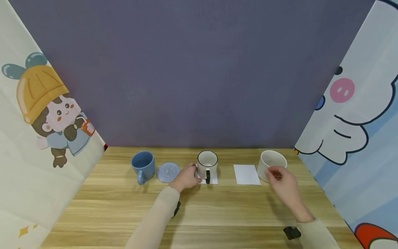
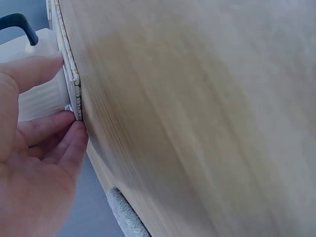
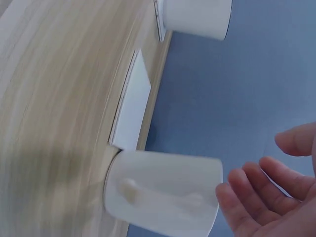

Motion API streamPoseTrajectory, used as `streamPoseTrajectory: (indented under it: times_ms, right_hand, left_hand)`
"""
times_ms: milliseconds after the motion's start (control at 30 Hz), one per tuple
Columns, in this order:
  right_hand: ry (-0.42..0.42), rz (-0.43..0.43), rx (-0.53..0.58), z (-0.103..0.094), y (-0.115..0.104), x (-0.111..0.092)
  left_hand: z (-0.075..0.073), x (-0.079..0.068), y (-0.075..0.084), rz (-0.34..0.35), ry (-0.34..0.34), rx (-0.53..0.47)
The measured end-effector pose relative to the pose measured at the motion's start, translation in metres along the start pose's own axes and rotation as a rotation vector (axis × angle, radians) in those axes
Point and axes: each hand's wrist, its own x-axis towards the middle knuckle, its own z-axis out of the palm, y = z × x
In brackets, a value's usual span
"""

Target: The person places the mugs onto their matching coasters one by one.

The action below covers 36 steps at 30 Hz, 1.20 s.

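Note:
A white mug [image 1: 207, 160] with a dark rim and black handle stands on a white square coaster [image 1: 214, 180]. My left hand [image 1: 186, 177] is at the coaster's left side. In the left wrist view, its thumb and curled fingers [image 2: 74, 140] hold the coaster [image 2: 73, 79] at its edge, close beside the mug's base. On the right stands a plain white mug [image 1: 264, 166], its handle facing the camera in the right wrist view. My right hand [image 1: 284, 185] hovers by that mug's rim, fingers loosely bent and holding nothing.
A bare white square coaster [image 1: 247, 174] lies just left of the plain white mug. To the left are a blue mug [image 1: 144, 166] and a round grey-blue coaster [image 1: 168, 172]. Behind the wooden table [image 1: 217, 211] rises a grey-blue wall [image 1: 199, 76].

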Motion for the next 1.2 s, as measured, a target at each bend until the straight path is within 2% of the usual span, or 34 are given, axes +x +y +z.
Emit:
streamPoseTrajectory:
  times_ms: [300,633,767,867,1000,1200]
  right_hand:
    - [0.090,0.072,-0.020,-0.006,0.018,0.001]
    - [0.081,0.183,-0.012,-0.009,0.028,-0.005]
    - [0.070,0.264,0.005,-0.008,0.036,-0.005]
    - [0.036,0.352,0.060,-0.007,0.044,-0.007]
    - [-0.024,0.469,0.197,-0.005,0.053,-0.009]
    - [-0.084,0.565,0.360,-0.003,0.059,-0.008]
  left_hand:
    - [0.001,0.001,-0.002,-0.007,-0.010,0.005]
    - [0.001,0.001,-0.001,-0.023,-0.021,0.003]
    - [0.002,0.002,-0.001,-0.025,-0.015,0.005]
    - [0.002,0.001,-0.001,-0.021,-0.009,0.007]
    - [0.001,0.000,0.001,-0.016,-0.007,0.010]
    - [-0.001,-0.003,0.004,-0.035,-0.010,-0.007]
